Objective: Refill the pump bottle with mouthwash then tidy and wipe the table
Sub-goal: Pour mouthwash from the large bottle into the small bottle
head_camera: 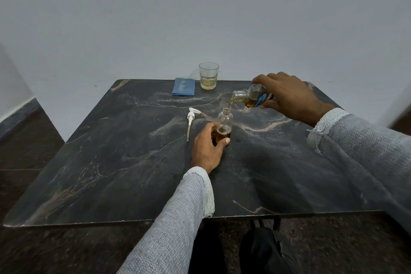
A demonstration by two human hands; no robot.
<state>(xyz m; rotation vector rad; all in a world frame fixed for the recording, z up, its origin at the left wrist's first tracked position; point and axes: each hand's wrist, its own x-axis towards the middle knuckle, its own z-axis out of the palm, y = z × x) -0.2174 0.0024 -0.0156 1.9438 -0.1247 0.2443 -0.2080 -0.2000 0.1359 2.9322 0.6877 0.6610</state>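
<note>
Mid-refill here: my left hand (pixel 208 148) has its grip round the little pump bottle (pixel 225 125) standing on the table (pixel 111 173), my right hand (pixel 287 93) grips the tipped mouthwash bottle (pixel 252 96) just above its neck, so next I'd level off before overflow and grab the pump (pixel 190 120) lying left of my left grip.

The left hand (pixel 208 148) was rested low, fingers and thumb curled in a grip, forearm stretched forward in a grey sleeve. The right hand (pixel 289 93) was raised, turned palm-down, fingers clasped, its arm reached in from the right.
</note>
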